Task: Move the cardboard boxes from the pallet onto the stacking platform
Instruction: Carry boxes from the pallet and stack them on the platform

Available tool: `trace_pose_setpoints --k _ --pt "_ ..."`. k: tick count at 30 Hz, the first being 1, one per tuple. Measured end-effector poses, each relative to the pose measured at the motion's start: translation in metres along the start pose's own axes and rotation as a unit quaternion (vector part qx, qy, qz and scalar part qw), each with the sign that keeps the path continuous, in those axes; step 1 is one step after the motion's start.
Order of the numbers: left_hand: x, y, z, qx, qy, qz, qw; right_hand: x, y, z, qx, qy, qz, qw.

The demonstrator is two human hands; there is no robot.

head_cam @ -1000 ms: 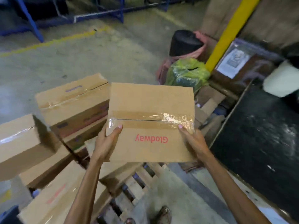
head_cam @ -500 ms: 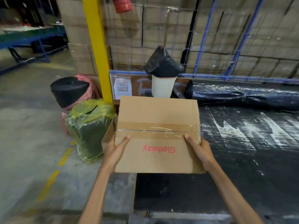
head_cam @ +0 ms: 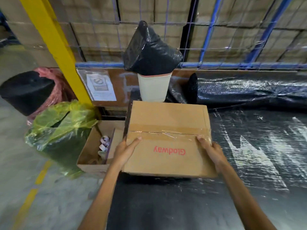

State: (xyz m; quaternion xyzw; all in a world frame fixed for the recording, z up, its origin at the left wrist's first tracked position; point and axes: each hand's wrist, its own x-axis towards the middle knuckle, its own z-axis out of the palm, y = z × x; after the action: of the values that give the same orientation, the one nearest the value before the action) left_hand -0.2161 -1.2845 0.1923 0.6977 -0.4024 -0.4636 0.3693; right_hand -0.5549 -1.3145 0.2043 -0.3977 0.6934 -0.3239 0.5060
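Cardboard box (head_cam: 167,138), taped and stiff, seems light; left hand (head_cam: 126,151) and right hand (head_cam: 211,151) grip its near sides, thumbs flat on top, fingers hidden beneath, low over the left edge of the platform (head_cam: 249,171).

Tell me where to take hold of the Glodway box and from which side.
Grip the Glodway box by its two end faces, coming in from left and right, as the left hand and right hand do. It is wide, flat, taped shut, with no visible handles.
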Motion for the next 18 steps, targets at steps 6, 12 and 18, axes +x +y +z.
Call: trace_pose_setpoints --k 6,12,18 --pt "0.083 0.000 0.020 0.028 0.020 -0.040 0.999 0.090 -0.009 0.008 -0.044 -0.029 0.056 0.997" --pt "0.091 -0.006 0.029 0.024 0.047 -0.069 0.996 0.105 -0.012 0.010 -0.110 0.002 0.031 0.993" --pt "0.054 -0.004 0.022 0.053 0.100 0.054 0.992 0.057 -0.013 0.020 -0.377 0.121 -0.142 0.907"
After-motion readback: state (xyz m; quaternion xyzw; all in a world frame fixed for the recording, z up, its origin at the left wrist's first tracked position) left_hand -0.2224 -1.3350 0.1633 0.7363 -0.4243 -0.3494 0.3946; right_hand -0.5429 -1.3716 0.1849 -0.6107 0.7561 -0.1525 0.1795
